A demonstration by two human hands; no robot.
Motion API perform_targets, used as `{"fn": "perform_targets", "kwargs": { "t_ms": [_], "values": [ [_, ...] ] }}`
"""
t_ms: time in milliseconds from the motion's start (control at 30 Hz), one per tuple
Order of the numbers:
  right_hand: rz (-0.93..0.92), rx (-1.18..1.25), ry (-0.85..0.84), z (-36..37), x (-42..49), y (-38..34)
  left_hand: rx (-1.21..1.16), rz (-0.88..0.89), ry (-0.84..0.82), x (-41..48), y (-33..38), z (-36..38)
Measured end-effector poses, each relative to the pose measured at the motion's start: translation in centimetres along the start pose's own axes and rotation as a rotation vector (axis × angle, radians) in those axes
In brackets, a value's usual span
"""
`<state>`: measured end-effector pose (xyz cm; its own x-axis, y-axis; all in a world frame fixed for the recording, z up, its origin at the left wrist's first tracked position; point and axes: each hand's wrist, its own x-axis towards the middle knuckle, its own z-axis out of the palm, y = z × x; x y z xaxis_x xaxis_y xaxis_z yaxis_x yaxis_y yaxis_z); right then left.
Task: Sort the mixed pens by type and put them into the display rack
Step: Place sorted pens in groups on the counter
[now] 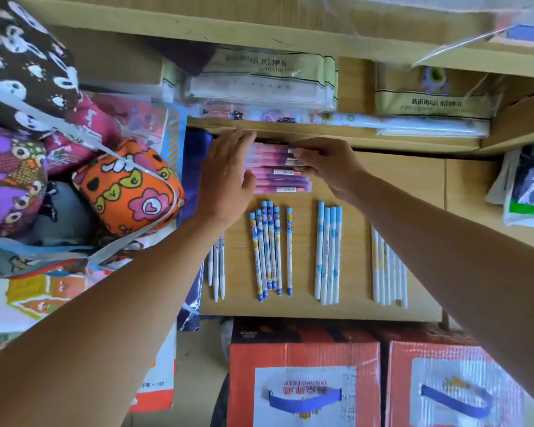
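From where the head camera looks down, the pink pens (pixel 276 167) lie crosswise in a tight stack at the back of the wooden shelf (pixel 398 186), tucked under the lip of the board above. They are caught between both hands. The left hand (pixel 225 177) is flat with straight fingers, set like a stop against their left ends. The right hand (pixel 327 167) has its fingers curled onto their right ends, gripping them. I'd judge the two hands are squaring the bundle so the tips line up. These pens are slim, pink shading to purple, with small white labels near the right end. Nearer the shelf's front edge the other kinds lie lengthwise in separate groups, well apart, which looks like sorting mostly done: white pens (pixel 216 266) at the left, blue-patterned pens (pixel 267 251) with one stray just beside them, pale-blue pens (pixel 329 254), and yellowish-white pens (pixel 389 266). An orange pouch (pixel 127 186) sits to the left and red cartons (pixel 302 365) stand below.
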<state>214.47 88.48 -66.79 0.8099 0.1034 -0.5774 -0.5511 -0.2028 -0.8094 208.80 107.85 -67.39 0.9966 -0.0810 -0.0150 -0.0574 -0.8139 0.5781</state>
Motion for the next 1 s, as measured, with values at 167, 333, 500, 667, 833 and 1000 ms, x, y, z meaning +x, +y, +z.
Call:
{"fn": "perform_targets", "kwargs": {
  "t_ms": [167, 333, 500, 667, 833, 1000],
  "values": [
    [-0.135, -0.234, 0.004, 0.6, 0.5, 0.2, 0.051, 0.000, -0.131, 0.1, -0.9, 1.0],
    [-0.230, -0.349, -0.003, 1.3, 0.4, 1.2, 0.010, 0.001, -0.148, -0.3, -1.7, 1.2],
    [-0.307, -0.589, 0.067, 1.4, 0.1, 2.4, -0.040, 0.010, -0.123, -0.8, -1.9, 1.5],
    [-0.375, -0.879, 0.032, 0.5, -1.3, 2.4, -0.008, 0.029, -0.133, -1.0, -1.6, 1.0],
    [-0.406, -1.060, -0.054, -0.7, -1.9, 2.7, 0.131, 0.101, -0.311, -1.4, -1.6, 0.3],
    [-0.461, -1.142, -0.071, -0.7, -1.9, 2.8, 0.198, 0.128, -0.332, -1.1, -1.6, 0.3]
  ]
}}
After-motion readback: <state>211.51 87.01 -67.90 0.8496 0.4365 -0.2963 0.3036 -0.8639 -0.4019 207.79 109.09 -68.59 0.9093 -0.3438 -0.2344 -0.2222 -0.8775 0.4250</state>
